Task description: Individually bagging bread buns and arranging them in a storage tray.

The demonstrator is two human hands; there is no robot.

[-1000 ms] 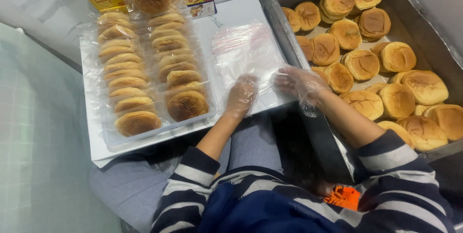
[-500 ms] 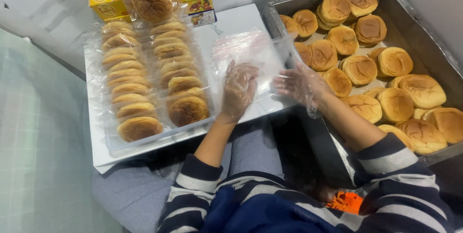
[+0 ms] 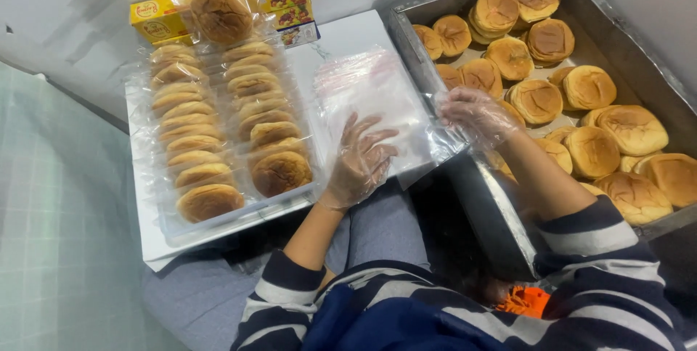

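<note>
Both my hands wear thin clear plastic gloves. My left hand (image 3: 359,158) lies flat with spread fingers on a stack of empty clear plastic bags (image 3: 370,93) on a white board (image 3: 341,35). My right hand (image 3: 472,113) pinches the right edge of the top bag, at the rim of a metal tray (image 3: 406,24). Unwrapped round golden buns (image 3: 595,151) fill that tray to the right. On the left of the board, two rows of bagged buns (image 3: 210,126) lean against one another.
A single wrapped bun (image 3: 220,13) rests on yellow cardboard boxes (image 3: 156,21) at the far edge of the board. The board rests on my lap over grey trousers. A pale tiled floor (image 3: 51,235) lies at the left.
My left hand has slid up onto the bag stack and spread its fingers flat. My right hand has shifted to the bag's right edge. The camera has moved closer.
</note>
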